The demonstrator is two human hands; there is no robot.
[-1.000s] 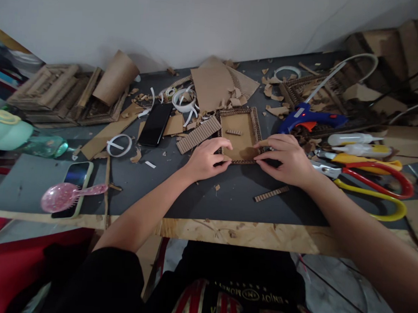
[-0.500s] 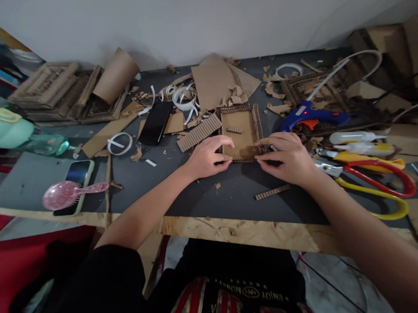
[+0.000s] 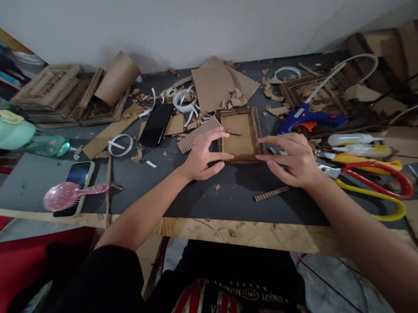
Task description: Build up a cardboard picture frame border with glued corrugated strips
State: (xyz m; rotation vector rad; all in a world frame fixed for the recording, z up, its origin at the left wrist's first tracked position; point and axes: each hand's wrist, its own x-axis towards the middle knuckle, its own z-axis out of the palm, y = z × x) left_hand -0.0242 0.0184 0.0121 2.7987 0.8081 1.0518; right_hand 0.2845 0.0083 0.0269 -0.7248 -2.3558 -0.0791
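A shallow cardboard tray (image 3: 244, 123) with corrugated walls lies flat between my hands, and a short corrugated strip (image 3: 234, 132) rests inside it. My left hand (image 3: 205, 154) is open at the tray's left side, its spread fingers reaching over the left wall and the near left corner. On the opposite side, my right hand (image 3: 291, 158) has its fingers stretched out and apart, with the tips at the outside of the right wall near the close corner. Another loose corrugated strip (image 3: 271, 193) lies on the table below my right hand.
A blue glue gun (image 3: 300, 117), scissors (image 3: 378, 172) and small bottles (image 3: 357, 138) lie at the right. Toward the left are a black phone (image 3: 156, 125), a tape ring (image 3: 120, 145), a pink hairbrush (image 3: 61, 195) and a cardboard tube (image 3: 118, 78). Cardboard scraps litter the back.
My left fingers have straightened and spread over the tray's left side. The right fingertips have drawn slightly outward from the right wall. The tray stays in about the same place.
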